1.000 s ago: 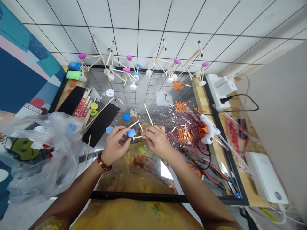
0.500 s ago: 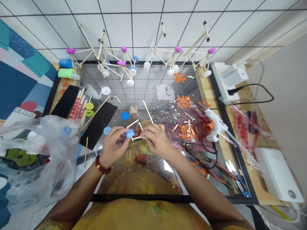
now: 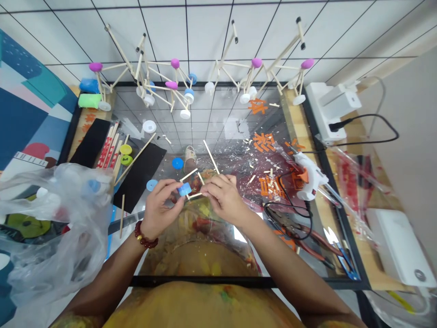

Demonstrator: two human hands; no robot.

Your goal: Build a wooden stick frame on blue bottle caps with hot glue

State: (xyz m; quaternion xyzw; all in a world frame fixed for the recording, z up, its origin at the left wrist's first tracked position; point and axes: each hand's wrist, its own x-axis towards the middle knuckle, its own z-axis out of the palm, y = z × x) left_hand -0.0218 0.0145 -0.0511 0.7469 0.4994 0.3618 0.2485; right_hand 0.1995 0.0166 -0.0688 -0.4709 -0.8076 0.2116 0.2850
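Stick models (image 3: 171, 85) stand behind the hands (image 3: 223, 198), glue gun (image 3: 311, 178) right, plastic bag (image 3: 80, 214) left

A bright blue cap-like plastic piece (image 3: 185, 189) catches my eye, then slim pale-cream wooden sticks (image 3: 211, 157), small magenta oval blobs (image 3: 256, 63), round yellow-green plastic caps (image 3: 126, 149), square white wall tiles (image 3: 210, 36) gridded in black, and a white plastic glue gun (image 3: 310, 171) with an orange trigger (image 3: 303, 176).

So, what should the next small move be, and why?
Probably a slight adjustment of the thin sticks by the right hand, with the left hand steadying the blue piece: the right pinches the sticks' ends, the left the blue piece beside them.
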